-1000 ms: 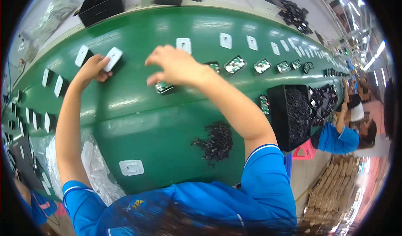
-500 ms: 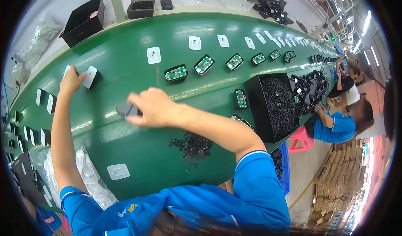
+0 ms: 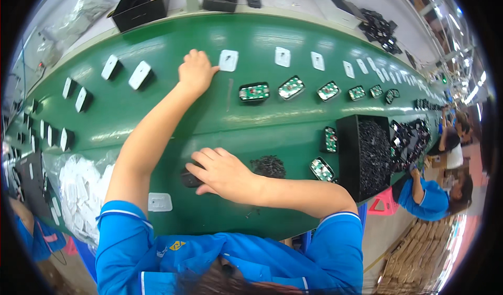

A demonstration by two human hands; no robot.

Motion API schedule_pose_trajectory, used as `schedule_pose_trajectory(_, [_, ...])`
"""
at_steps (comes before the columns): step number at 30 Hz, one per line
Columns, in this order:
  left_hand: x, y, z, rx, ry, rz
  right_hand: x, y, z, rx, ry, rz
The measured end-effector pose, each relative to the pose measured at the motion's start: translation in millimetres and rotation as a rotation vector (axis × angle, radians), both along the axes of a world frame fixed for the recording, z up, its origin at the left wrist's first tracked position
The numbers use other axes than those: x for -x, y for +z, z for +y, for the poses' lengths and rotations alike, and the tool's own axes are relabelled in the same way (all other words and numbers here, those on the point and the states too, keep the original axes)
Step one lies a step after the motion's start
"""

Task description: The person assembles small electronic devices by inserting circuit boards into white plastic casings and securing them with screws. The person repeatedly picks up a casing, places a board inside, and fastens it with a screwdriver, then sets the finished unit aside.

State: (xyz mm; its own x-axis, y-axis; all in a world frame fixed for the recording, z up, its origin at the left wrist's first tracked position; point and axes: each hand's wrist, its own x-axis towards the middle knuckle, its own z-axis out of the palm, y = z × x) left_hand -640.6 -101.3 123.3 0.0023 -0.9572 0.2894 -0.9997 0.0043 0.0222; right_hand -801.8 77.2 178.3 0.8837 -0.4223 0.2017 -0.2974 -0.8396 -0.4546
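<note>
Over our green tabletop (image 3: 225,127), our right hand (image 3: 225,174) has its grip closed round the black case (image 3: 189,178) near us. Our left hand (image 3: 196,74) half-curls by the white plate (image 3: 228,60), can't tell if it's pinching. Steady case, rim-only touch works best.

"What sort of place are you looking into?"

"I'm looking into a factory, at an assembly line: a long green counter (image 3: 293,127) is carrying rows of circuit boards (image 3: 329,91) in black casings (image 3: 254,101) and flat white covers (image 3: 283,57)."

"What else is telling you so?"

"I'm seeing a black bin (image 3: 347,156) holding heaps of small dark parts, and a co-worker (image 3: 427,199) beside the line is wearing a blue shirt matching my wearer's."
</note>
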Motion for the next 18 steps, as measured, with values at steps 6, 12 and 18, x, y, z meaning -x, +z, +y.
schedule_pose_trajectory(6, [8,4,-15,-0.02,0.102,0.146,1,2,6,-0.051,0.048,0.116])
schedule_pose_trajectory(12, [33,10,-35,-0.079,0.103,0.127,-2,1,2,-0.015,0.098,0.079])
schedule_pose_trajectory(18, [46,8,-40,-0.045,-0.001,0.12,3,-4,9,0.081,0.044,0.008])
